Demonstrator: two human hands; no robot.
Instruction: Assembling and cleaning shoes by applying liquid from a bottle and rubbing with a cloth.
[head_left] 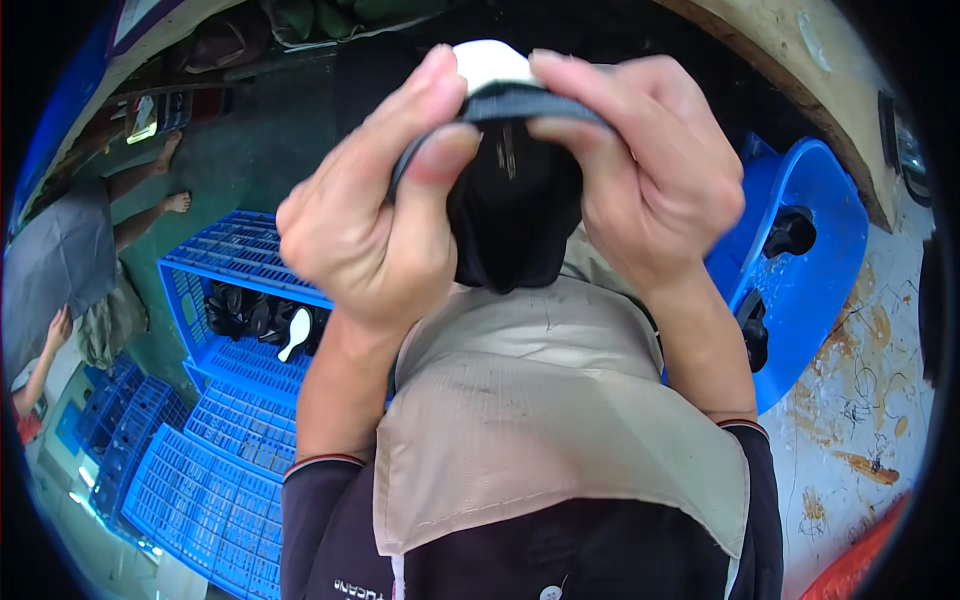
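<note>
Up close, both my hands grip a black shoe upper [513,235], its dark opening facing me. At its far edge a white, rounded piece [493,64] sticks out; what it is I cannot make out. My left hand [365,215] pinches the left side of the rim, thumb on the near face and fingers behind. My right hand [655,175] pinches the right side the same way. Between the two thumbs the dark edge bows upward. The lower part of the upper hangs above the beige apron [550,400] on my lap.
To the left stands a blue plastic crate [235,235] with several black shoe parts and a white sole-shaped piece [297,333]. More blue crates [215,490] lie nearer. On the right, a blue tub [835,210] holds black pieces. Another person's legs [145,215] show at far left.
</note>
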